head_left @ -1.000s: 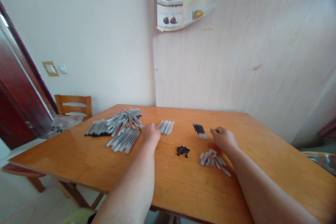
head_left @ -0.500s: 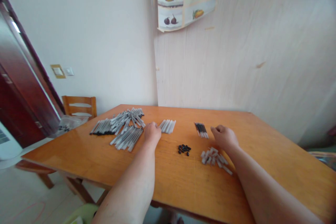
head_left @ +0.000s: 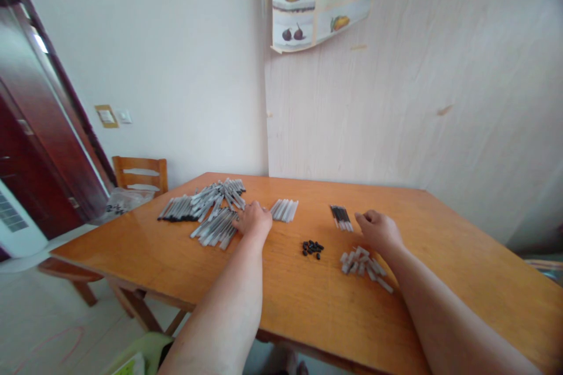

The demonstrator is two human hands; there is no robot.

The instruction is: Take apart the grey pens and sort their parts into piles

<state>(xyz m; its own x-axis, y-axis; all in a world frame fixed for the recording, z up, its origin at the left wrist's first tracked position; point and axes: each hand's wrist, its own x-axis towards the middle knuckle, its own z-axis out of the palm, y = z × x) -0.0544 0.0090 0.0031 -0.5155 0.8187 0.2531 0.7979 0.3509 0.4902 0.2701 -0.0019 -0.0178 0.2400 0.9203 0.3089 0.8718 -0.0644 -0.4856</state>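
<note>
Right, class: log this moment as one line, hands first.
left hand: beside grey tubes, contact unclear; right hand: near dark sticks, grip unclear; centre: black pieces; near right: clear pieces

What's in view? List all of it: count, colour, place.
Pens: many, grey with black parts, table's left
Pale tubes: about six, whitish, right of left hand
Dark sticks: several, black with pale ends, left of right hand
Black pieces: about ten, mid-table
Short pieces: over ten, whitish, nearer than right hand
Table: one, orange-brown, centre
Chair: one, brown, behind table's left
Bag: one, clear, by chair
Poster: one, multicoloured, wall
Switches: two, white, left wall
Door: one, dark red, far left
Left hand: one, bare, at pens
Right hand: one, bare, above table's right; grip unclear
</note>
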